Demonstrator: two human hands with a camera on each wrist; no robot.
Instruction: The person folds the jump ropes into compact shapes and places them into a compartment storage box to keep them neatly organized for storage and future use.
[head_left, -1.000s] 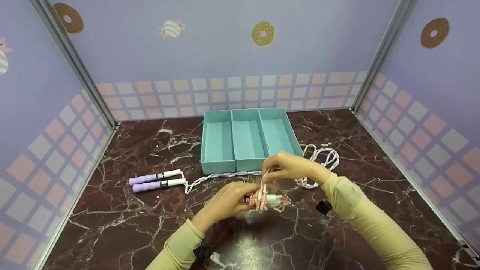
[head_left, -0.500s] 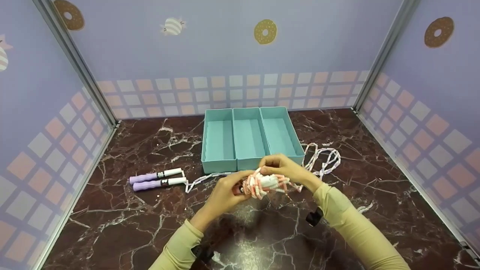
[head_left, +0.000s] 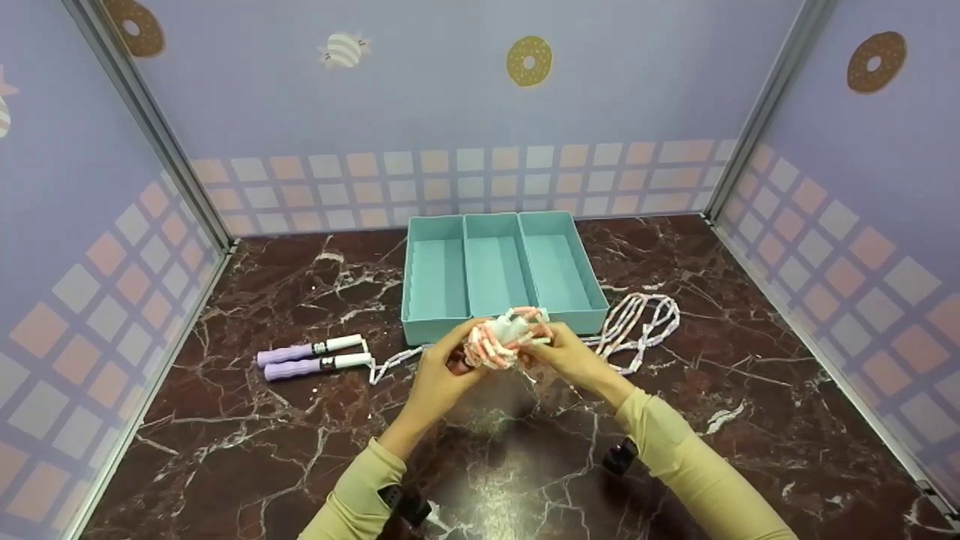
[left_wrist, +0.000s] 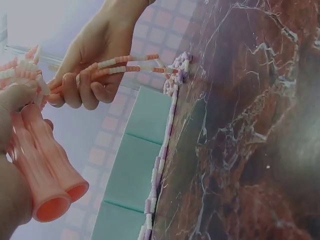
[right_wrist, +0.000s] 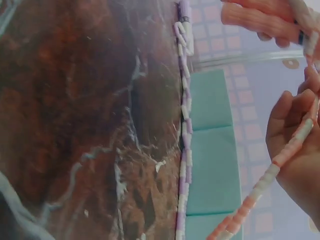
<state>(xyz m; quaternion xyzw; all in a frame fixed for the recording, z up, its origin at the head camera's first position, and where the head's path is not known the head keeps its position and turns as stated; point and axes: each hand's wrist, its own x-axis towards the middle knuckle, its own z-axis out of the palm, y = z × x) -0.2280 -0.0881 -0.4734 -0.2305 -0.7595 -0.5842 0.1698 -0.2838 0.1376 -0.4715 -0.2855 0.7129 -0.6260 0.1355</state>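
Note:
Low over the table's middle, my left hand point(head_left: 442, 379) grips the paired pink handles point(left_wrist: 47, 165) of a beaded jump rope point(head_left: 491, 341). Its pink-and-white beaded cord is wound in several turns about the handles' white ends. My right hand point(head_left: 574, 364) holds the doubled beaded cord point(left_wrist: 127, 69) close beside the bundle, fingers curled round it. From there the loose cord runs down to the table at the right. A second jump rope with purple handles point(head_left: 296, 367) lies at the left, its purple-and-white cord point(head_left: 664, 334) stretching along the box's front to a looped pile.
A teal box point(head_left: 435, 331) with three long compartments stands behind my hands, its front close to them. Patterned panels point(head_left: 450, 97) enclose the dark marbled table point(head_left: 247, 442) at the back and both sides.
Both hands have risen slightly toward the box with the bundle. My right hand has carried the cord round the bundle and dropped lower to its right side. The purple rope's handles stay put.

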